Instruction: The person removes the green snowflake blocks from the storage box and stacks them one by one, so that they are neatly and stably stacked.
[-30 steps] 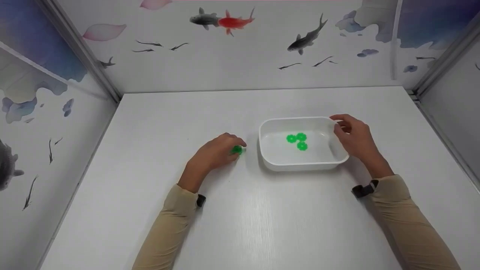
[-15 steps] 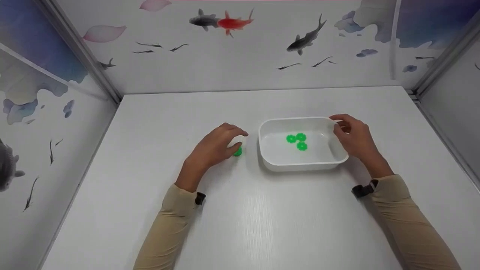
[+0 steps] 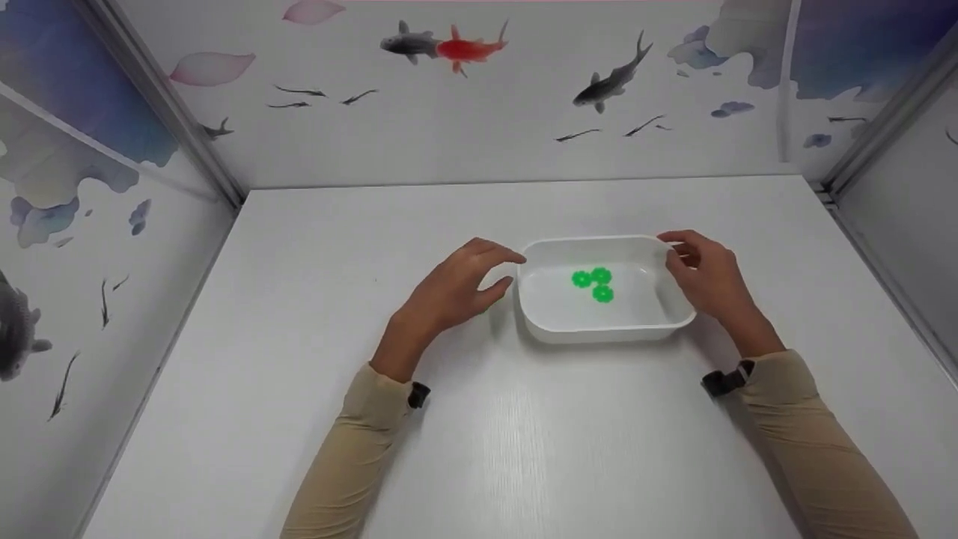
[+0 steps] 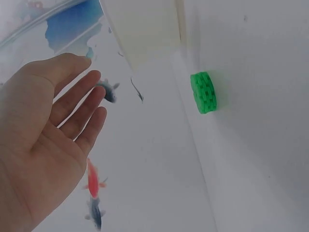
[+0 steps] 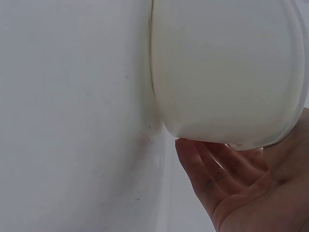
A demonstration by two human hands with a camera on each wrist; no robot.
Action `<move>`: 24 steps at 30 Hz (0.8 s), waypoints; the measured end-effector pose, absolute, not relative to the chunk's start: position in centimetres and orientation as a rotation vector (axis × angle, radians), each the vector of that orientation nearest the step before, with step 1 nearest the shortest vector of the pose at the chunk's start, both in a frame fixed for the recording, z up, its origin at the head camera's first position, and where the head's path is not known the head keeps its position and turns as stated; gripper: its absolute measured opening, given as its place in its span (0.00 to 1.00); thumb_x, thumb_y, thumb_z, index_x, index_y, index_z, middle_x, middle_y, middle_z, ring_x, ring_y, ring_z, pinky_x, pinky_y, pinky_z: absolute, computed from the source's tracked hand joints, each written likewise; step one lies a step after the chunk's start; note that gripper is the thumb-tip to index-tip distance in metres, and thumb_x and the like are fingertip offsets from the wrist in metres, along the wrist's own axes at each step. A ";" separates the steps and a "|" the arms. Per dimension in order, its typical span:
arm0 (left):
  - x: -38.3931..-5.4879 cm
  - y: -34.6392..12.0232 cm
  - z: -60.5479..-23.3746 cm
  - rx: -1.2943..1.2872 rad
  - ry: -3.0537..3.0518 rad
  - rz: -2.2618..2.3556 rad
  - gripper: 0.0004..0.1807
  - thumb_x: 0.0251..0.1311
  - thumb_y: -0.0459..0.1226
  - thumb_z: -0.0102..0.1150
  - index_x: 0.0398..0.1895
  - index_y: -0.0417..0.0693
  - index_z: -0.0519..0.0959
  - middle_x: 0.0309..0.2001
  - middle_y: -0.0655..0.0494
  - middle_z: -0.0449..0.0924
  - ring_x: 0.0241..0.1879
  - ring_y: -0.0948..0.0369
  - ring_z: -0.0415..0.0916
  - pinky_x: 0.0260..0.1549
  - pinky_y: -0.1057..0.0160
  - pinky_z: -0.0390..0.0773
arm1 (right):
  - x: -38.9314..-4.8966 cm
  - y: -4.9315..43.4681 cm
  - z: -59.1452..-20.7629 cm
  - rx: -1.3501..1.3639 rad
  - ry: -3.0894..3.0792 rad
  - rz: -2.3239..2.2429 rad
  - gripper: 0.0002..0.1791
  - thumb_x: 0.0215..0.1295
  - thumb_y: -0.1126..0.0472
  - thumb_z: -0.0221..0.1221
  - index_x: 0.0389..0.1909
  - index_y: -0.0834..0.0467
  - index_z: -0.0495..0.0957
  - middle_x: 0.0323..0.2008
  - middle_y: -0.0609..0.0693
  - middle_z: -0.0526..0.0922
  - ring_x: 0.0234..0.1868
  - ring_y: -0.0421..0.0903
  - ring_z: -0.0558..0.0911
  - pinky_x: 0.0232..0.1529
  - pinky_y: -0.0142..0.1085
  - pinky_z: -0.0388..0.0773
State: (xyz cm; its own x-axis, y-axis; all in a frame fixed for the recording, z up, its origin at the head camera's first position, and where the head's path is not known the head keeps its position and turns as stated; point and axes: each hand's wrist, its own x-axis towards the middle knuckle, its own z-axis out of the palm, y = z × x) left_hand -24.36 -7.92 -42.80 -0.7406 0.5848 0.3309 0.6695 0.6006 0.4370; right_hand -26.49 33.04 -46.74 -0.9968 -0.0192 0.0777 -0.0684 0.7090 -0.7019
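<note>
A white rectangular plastic tub (image 3: 610,329) stands on the table, with three green notched plastic discs (image 3: 601,275) lying flat on its bottom. My right hand (image 3: 707,273) holds the tub's right end, the thumb at the rim and the fingers against the outer wall, as the right wrist view also shows. My left hand (image 3: 456,288) hovers left of the tub with thumb and fingers apart and nothing between them, the index fingertip right at the left rim. A short stack of green discs (image 4: 204,93) sits on the table in the left wrist view; the left hand hides it in the head view.
The white tabletop (image 3: 449,449) ends at a back panel (image 3: 479,142) printed with fish. Side panels rise at left (image 3: 135,247) and right (image 3: 905,180). Black wrist straps (image 3: 724,382) sit by the sleeve cuffs.
My left hand has let go of the green disc stack, lifted, and moved right to the tub's left rim, fingers spreading. My right hand and the tub have stayed put.
</note>
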 end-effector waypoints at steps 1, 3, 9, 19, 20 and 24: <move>-24.4 -7.6 -42.9 -1.068 -2.665 -0.837 0.19 0.75 0.35 0.65 0.66 0.51 0.84 0.63 0.55 0.86 0.68 0.57 0.79 0.69 0.60 0.80 | -26.5 33.1 -46.8 0.077 -2.841 1.176 0.23 0.84 0.54 0.51 0.74 0.54 0.75 0.66 0.67 0.82 0.66 0.67 0.83 0.69 0.64 0.79; -24.4 -7.0 -42.9 -1.090 -2.661 -0.857 0.19 0.76 0.35 0.64 0.67 0.50 0.84 0.63 0.55 0.86 0.68 0.57 0.79 0.69 0.59 0.80 | -26.4 33.1 -46.8 0.080 -2.839 1.179 0.24 0.84 0.53 0.51 0.74 0.54 0.75 0.67 0.67 0.82 0.66 0.67 0.83 0.69 0.65 0.78; -24.4 -5.4 -42.9 -1.118 -2.678 -0.900 0.20 0.76 0.36 0.64 0.68 0.50 0.83 0.65 0.55 0.85 0.68 0.57 0.78 0.70 0.59 0.79 | -26.5 33.1 -46.8 0.061 -2.853 1.166 0.24 0.84 0.54 0.51 0.75 0.54 0.75 0.67 0.67 0.81 0.67 0.68 0.82 0.71 0.65 0.77; -25.2 -3.2 -43.6 -1.181 -2.718 -0.970 0.22 0.76 0.38 0.65 0.70 0.45 0.80 0.68 0.52 0.85 0.71 0.56 0.79 0.74 0.57 0.76 | -26.5 33.0 -46.8 0.051 -2.848 1.158 0.23 0.84 0.56 0.52 0.74 0.54 0.75 0.66 0.67 0.82 0.67 0.67 0.82 0.70 0.64 0.78; -25.3 -3.0 -43.7 -1.189 -2.720 -0.976 0.23 0.76 0.38 0.65 0.71 0.45 0.80 0.68 0.51 0.84 0.71 0.56 0.79 0.74 0.56 0.76 | -26.5 33.0 -46.8 0.051 -2.848 1.161 0.23 0.84 0.56 0.52 0.74 0.54 0.75 0.66 0.67 0.82 0.67 0.67 0.83 0.70 0.64 0.78; -25.5 -2.3 -44.0 -1.212 -2.735 -1.009 0.23 0.76 0.38 0.65 0.71 0.45 0.80 0.67 0.50 0.84 0.71 0.56 0.79 0.73 0.57 0.77 | -26.5 33.0 -46.7 0.039 -2.856 1.167 0.23 0.84 0.55 0.52 0.74 0.54 0.75 0.67 0.67 0.81 0.67 0.67 0.82 0.70 0.64 0.78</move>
